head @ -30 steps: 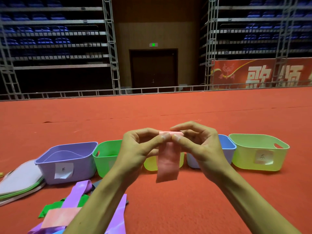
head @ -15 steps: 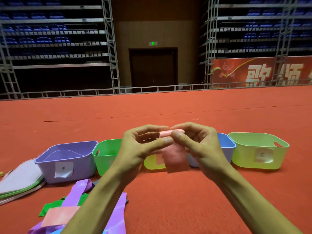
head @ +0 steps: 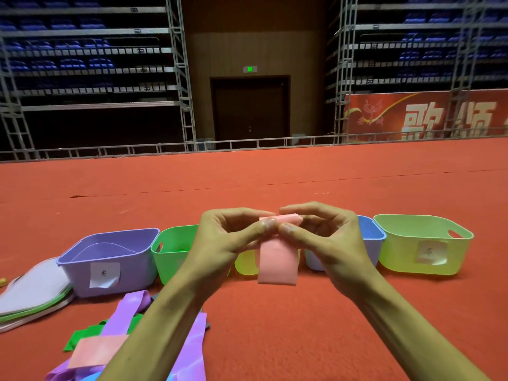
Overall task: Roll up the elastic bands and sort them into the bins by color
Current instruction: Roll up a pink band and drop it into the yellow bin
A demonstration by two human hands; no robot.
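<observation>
Pink band [head: 277,259] hangs shorter than before (left hand [head: 220,243], right hand [head: 330,243] pinching).

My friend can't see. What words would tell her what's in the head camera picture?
A left hand and right hand pinch a pink band, rolled at the top with its tail hanging, above a red carpet. Behind them sit a purple bin, green bin, yellow bin, blue bin and lime bin in a row. Loose bands lie at the near left.

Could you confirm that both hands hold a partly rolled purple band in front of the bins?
Not quite: the head view shows the band is pink, not purple. The left hand and right hand do hold it, partly rolled, in front of the bins.
</observation>
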